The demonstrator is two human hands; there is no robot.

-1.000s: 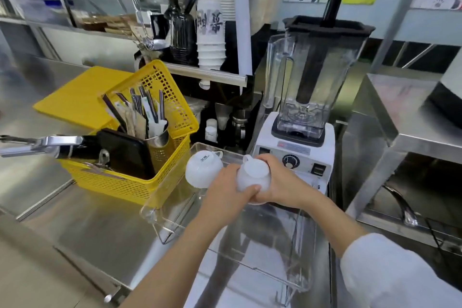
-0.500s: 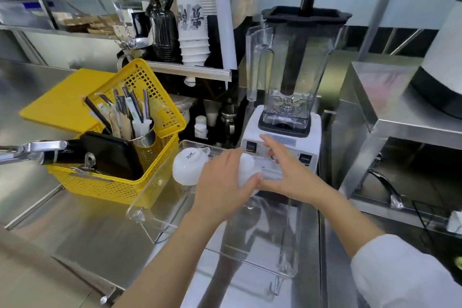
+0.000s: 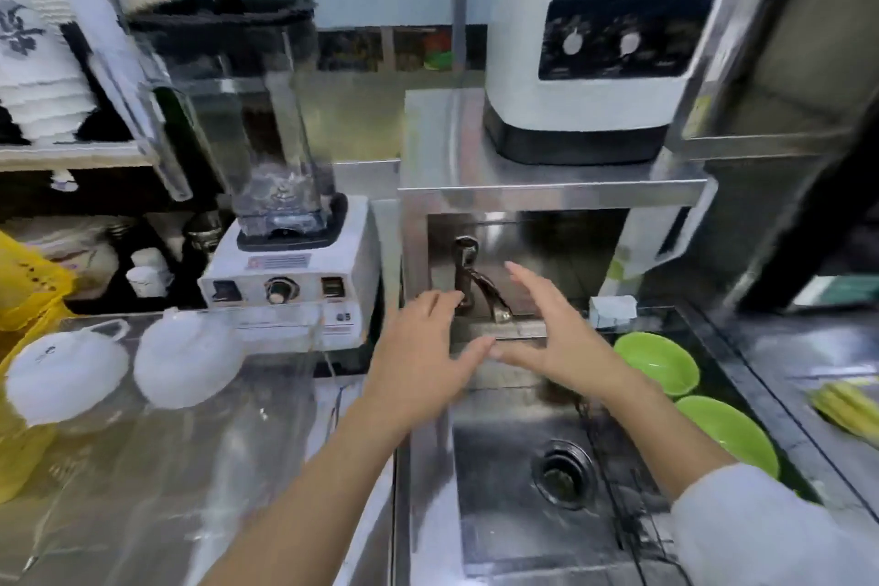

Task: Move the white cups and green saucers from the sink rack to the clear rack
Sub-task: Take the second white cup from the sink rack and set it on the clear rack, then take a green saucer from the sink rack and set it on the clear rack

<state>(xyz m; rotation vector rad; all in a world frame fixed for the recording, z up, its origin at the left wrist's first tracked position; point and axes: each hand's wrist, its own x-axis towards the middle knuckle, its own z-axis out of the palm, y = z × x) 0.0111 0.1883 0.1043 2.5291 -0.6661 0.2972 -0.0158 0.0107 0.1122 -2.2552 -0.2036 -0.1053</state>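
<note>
White cups [image 3: 188,359]: two now inverted in clear rack [image 3: 295,419], second just released. Left hand [image 3: 421,359], right hand [image 3: 554,340]: grip open, empty, over sink. Green saucers [image 3: 659,359] remain in sink rack [image 3: 618,490].

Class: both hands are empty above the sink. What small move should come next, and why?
Probably reach the right hand right to the nearer green saucer. Both hands are open, two white cups already sit in the clear rack, and saucers remain at the sink's right.
</note>
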